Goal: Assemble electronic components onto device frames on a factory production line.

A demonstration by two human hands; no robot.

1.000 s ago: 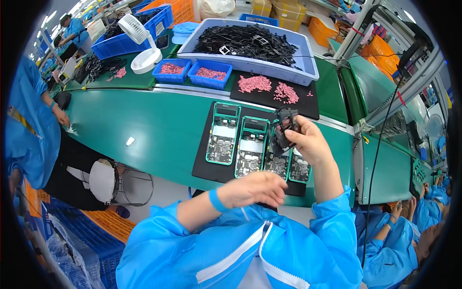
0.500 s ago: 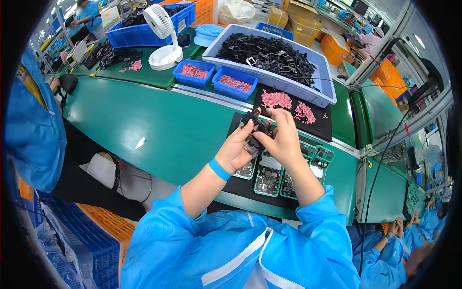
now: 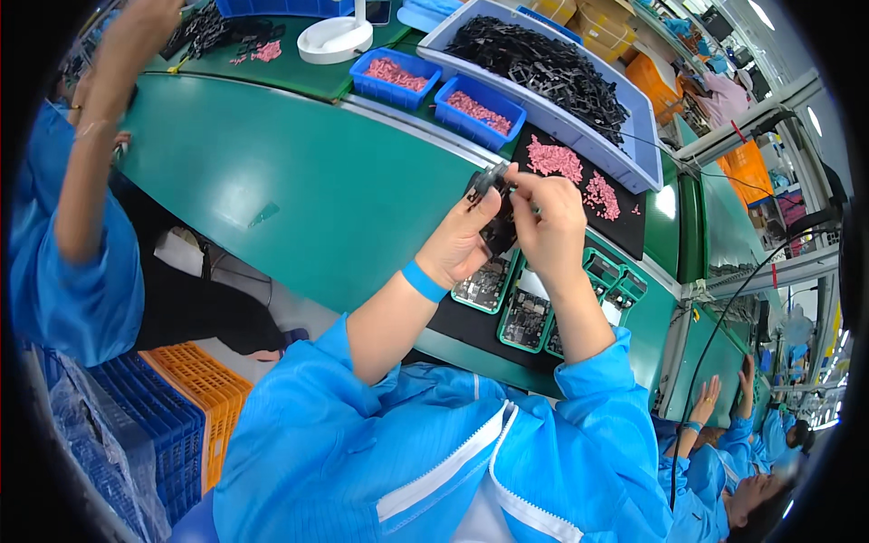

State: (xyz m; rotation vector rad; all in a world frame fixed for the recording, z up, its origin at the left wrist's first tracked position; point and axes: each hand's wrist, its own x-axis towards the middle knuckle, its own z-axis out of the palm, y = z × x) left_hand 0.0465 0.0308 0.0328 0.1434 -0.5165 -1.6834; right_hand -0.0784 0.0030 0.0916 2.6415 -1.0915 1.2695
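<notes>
My left hand (image 3: 457, 246) holds a small black plastic part (image 3: 498, 233) upright between thumb and fingers, above the bench. The fingers of my right hand (image 3: 554, 217) are closed against its upper right side; whether they also pinch a smaller piece is hidden. Under my hands, circuit boards in green frames (image 3: 525, 319) lie in a row on a black mat (image 3: 466, 333). Just beyond my right hand, small pink pieces (image 3: 554, 161) form two loose piles on another black mat (image 3: 625, 233).
Two small blue bins, one left (image 3: 389, 83) and one right (image 3: 480, 113), hold pink pieces. Behind them a large pale tub (image 3: 644, 165) holds many black parts. A white fan base (image 3: 335, 41) stands farther left. A co-worker's raised arm (image 3: 86, 172) is at the far left.
The view has shifted, so the bench sits farther right and higher. My hands remain together, with the black part turned more upright. The co-worker's arm on the left has risen into view.
</notes>
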